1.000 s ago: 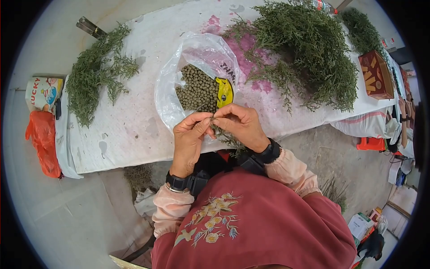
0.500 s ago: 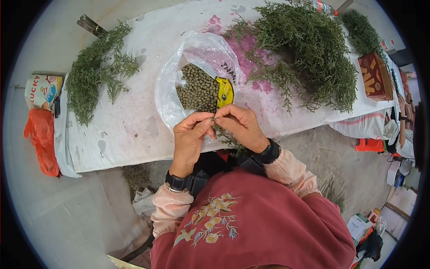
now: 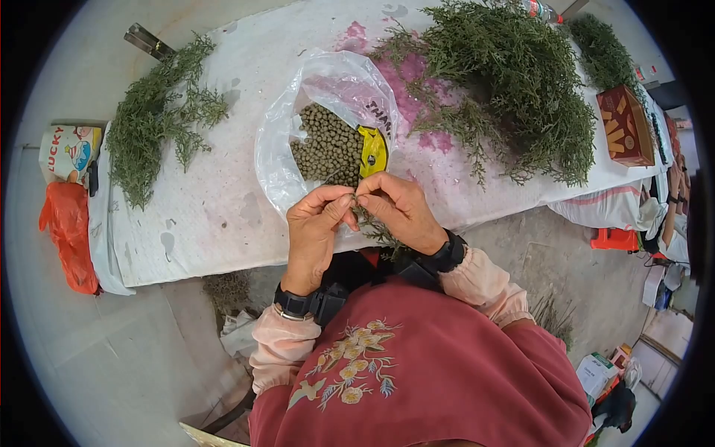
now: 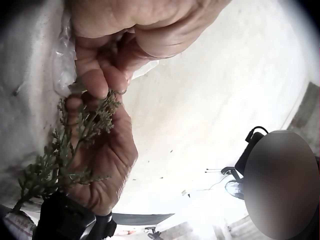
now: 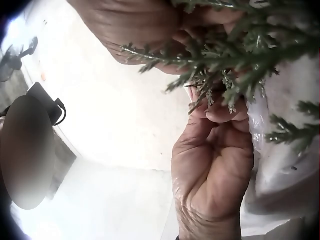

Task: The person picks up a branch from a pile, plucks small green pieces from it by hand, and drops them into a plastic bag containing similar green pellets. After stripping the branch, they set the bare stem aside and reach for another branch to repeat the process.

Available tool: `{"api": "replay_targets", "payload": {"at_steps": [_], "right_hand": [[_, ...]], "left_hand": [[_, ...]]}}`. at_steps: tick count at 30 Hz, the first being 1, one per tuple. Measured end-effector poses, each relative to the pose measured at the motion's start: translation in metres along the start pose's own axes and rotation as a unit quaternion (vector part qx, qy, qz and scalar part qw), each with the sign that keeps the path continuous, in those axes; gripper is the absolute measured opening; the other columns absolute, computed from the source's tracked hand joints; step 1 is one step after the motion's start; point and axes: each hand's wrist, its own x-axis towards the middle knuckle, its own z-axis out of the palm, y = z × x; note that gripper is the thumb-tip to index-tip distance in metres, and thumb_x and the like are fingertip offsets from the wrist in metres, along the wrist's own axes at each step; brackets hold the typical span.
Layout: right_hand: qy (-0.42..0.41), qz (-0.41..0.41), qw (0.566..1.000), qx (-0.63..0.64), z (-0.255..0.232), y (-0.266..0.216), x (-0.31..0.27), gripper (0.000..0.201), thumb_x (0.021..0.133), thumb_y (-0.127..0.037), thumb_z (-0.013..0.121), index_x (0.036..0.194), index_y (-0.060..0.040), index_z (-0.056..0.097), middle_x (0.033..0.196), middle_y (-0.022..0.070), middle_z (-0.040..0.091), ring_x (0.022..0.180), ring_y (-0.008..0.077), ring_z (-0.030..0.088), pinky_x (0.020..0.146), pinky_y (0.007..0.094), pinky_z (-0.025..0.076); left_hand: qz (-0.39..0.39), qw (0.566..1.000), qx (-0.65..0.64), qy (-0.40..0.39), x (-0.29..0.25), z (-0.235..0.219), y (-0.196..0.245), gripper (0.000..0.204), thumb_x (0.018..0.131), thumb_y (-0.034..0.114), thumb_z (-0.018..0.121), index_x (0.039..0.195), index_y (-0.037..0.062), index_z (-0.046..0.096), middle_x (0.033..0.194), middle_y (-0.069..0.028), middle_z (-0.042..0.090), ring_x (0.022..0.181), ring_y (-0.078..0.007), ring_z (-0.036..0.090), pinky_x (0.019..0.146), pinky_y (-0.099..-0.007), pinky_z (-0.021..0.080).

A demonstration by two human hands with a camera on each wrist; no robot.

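Close over the front of the clear plastic bag point(image 3: 272, 167), both hands meet fingertip to fingertip. My left hand point(image 3: 313, 229) pinches the tip of a green evergreen sprig point(image 3: 381, 235) between thumb and forefinger. From the other side my right hand point(image 3: 406, 216) pinches at the same spot, and the sprig trails beneath its palm toward the wrist. Scale-like leaves on the sprig point(image 4: 62, 162) show plainly in the left wrist view. Small round grey-brown balls point(image 3: 328, 141) fill the bag, with a yellow packet point(image 3: 373, 151) among them. The fingers hide the exact pinched point.
A big heap of evergreen branches point(image 3: 514, 89) lies to the right on the white-covered table point(image 3: 201, 238), a smaller bunch point(image 3: 153, 130) to the left. A dark red box point(image 3: 624, 127) stands at the right end. A red plastic bag point(image 3: 67, 238) hangs off the left end.
Both hands keep their pinch at nearly the same spot. The head view has shifted very slightly.
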Motion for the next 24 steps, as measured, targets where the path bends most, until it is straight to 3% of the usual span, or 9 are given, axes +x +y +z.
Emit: {"api": "replay_targets", "payload": {"at_steps": [5, 24], "right_hand": [[0.007, -0.035, 0.998, -0.044, 0.0011, 0.0036, 0.0003, 0.008, 0.089, -0.009, 0.054, 0.091, -0.0014, 0.053, 0.074, -0.0024, 0.052, 0.065, 0.003, 0.044, 0.057, 0.0188, 0.037], [0.035, -0.024, 0.997, -0.06, 0.0056, 0.0034, -0.0019, 0.006, 0.088, -0.007, 0.055, 0.089, -0.0012, 0.054, 0.076, -0.0011, 0.054, 0.065, 0.0032, 0.045, 0.056, 0.0184, 0.037]], "left_hand": [[0.007, 1.0, 0.005, 0.001, -0.0001, -0.0002, -0.0014, 0.011, 0.084, 0.001, 0.059, 0.094, -0.0029, 0.063, 0.076, -0.0071, 0.062, 0.059, -0.0123, 0.056, 0.058, -0.0266, 0.048], [0.03, 0.999, 0.035, -0.001, 0.0002, 0.0006, -0.0043, 0.011, 0.083, -0.001, 0.059, 0.093, -0.0033, 0.063, 0.08, -0.0078, 0.062, 0.06, -0.0126, 0.056, 0.057, -0.0262, 0.049]]}}
